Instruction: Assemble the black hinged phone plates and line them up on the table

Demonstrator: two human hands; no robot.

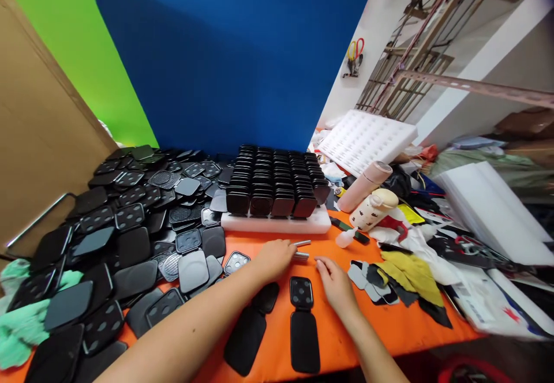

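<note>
My left hand [274,259] is closed at the orange table, its fingers at the ends of two short silver rods [302,255] that stick out to the right. What joins the rods, if anything, is hidden. My right hand [337,285] is beside them with thumb and forefinger nearly together; anything between them is too small to make out. Between my forearms lies an opened black compact-like case [305,341], its upper half [301,292] showing round dark spots. A second opened black case [246,340] lies left of it, partly under my left forearm.
Many black cases [130,247] are heaped at left. Others stand in rows on a white foam block [277,223]. At right are a squeeze bottle [346,237], a pink flask [363,187], a cream bottle [374,210], grey pads [367,282] and a yellow cloth [409,276].
</note>
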